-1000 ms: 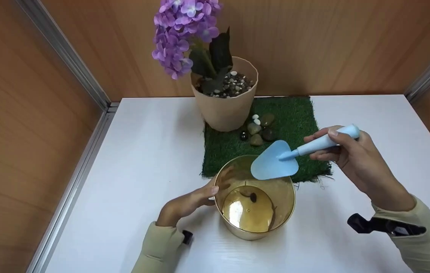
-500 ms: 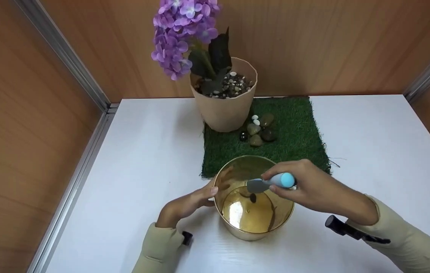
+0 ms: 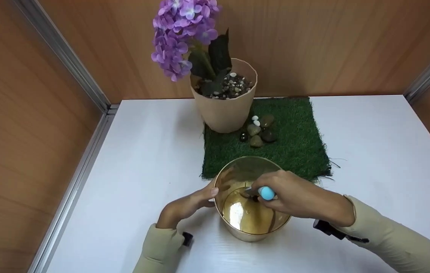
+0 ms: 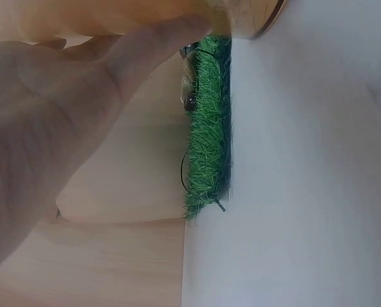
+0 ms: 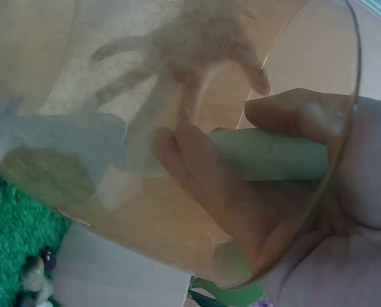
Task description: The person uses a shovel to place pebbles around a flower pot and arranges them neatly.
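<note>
A clear amber plastic pot stands near the front of the white table, tilted slightly toward the camera in the head view. My left hand rests against its left side, fingers spread along the outer wall and thumb at the rim. Inside the pot's mouth, my right hand grips the handle of a light blue hand trowel. Its blade points down into the pot and shows blurred through the wall in the right wrist view. A small dark spot at the pot's bottom is partly covered by the hand.
Behind the pot lies a green artificial grass mat, with several pebbles on it. A beige flowerpot with purple flowers stands on its back left corner. Wooden panels close off the back and sides.
My right hand has moved left and down from beside the mat into the pot, turning the trowel from level to blade-down. My left hand and the pot stay in place.
</note>
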Action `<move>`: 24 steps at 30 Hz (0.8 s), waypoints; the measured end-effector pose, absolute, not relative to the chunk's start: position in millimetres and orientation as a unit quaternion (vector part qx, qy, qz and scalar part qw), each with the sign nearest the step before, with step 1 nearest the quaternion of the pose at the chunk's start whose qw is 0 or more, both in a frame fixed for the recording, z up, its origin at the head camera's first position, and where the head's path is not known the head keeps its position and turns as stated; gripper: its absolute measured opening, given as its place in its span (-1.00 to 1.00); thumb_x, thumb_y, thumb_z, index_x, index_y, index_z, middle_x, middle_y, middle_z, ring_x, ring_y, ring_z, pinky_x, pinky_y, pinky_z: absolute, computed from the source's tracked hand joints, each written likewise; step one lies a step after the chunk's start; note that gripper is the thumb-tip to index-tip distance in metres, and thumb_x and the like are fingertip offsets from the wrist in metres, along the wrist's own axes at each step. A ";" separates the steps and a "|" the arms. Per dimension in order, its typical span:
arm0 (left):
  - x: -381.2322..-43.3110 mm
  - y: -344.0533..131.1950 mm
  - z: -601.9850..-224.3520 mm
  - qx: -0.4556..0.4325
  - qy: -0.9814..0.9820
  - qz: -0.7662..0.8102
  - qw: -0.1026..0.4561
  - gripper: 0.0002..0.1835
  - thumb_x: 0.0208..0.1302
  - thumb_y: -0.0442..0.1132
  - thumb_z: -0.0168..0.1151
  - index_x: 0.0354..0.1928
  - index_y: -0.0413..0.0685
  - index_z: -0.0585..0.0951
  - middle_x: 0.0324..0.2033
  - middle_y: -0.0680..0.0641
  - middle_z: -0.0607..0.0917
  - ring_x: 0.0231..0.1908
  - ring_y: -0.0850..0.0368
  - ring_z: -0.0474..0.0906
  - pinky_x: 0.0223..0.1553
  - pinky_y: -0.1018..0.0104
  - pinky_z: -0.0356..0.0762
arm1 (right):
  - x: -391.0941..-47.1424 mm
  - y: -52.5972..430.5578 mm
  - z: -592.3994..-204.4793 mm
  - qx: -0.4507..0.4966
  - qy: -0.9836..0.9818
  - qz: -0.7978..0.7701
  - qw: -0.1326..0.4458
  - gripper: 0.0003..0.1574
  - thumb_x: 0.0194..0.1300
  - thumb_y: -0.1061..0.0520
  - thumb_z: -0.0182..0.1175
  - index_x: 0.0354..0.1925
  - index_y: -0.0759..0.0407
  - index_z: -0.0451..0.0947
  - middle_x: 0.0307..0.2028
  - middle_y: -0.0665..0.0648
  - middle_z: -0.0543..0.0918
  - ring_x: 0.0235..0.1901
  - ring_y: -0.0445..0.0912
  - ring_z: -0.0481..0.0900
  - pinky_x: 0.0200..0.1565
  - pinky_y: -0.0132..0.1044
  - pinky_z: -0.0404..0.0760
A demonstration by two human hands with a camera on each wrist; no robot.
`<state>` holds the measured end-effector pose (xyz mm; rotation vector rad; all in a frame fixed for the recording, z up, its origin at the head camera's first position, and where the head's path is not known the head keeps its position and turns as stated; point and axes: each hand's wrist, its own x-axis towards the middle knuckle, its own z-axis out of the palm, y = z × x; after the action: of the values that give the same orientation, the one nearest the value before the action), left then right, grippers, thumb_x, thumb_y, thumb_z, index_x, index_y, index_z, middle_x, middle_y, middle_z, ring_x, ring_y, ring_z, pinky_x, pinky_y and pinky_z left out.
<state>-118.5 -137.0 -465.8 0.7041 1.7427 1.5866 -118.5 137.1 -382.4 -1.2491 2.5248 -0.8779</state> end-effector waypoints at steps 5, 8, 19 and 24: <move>-118.1 -136.6 -464.8 0.257 0.670 0.609 0.339 -0.37 0.37 0.21 -0.34 0.41 0.52 -0.24 0.42 0.06 -0.08 0.38 0.01 -0.11 0.16 -0.08 0.19 | -117.8 136.0 -383.0 -0.429 0.845 -0.302 0.106 -0.69 0.11 0.30 0.11 -0.22 0.01 0.65 -0.23 -0.16 0.63 -0.20 -0.23 0.58 -0.21 -0.37 0.54; -118.0 -136.5 -464.7 0.258 0.671 0.607 0.339 -0.37 0.36 0.22 -0.34 0.41 0.52 -0.24 0.42 0.08 -0.08 0.38 0.02 -0.11 0.16 -0.09 0.18 | -117.1 136.3 -381.9 -0.430 0.843 -0.302 0.114 -0.70 0.11 0.28 0.13 -0.22 0.00 0.66 -0.26 -0.17 0.63 -0.22 -0.26 0.58 -0.21 -0.37 0.54; -118.3 -136.5 -467.6 0.271 0.668 0.609 0.331 -0.35 0.35 0.21 -0.34 0.42 0.48 -0.23 0.42 0.11 -0.09 0.38 0.02 -0.11 0.15 -0.12 0.16 | -115.1 138.0 -376.5 -0.425 0.823 -0.331 0.182 -0.78 0.12 0.26 0.16 -0.31 -0.02 0.64 -0.37 -0.20 0.63 -0.41 -0.31 0.56 -0.35 -0.37 0.55; -118.7 -136.3 -466.9 0.263 0.671 0.607 0.333 -0.35 0.36 0.22 -0.33 0.42 0.49 -0.24 0.42 0.04 -0.06 0.38 0.02 -0.10 0.15 -0.09 0.18 | -114.4 137.0 -375.6 -0.429 0.819 -0.326 0.197 -0.79 0.13 0.25 0.16 -0.30 -0.02 0.64 -0.37 -0.19 0.63 -0.41 -0.32 0.56 -0.36 -0.37 0.55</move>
<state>-118.7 -136.3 -466.9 0.6880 1.7534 1.5863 -114.4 137.0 -375.6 -1.2024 2.2928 -0.9120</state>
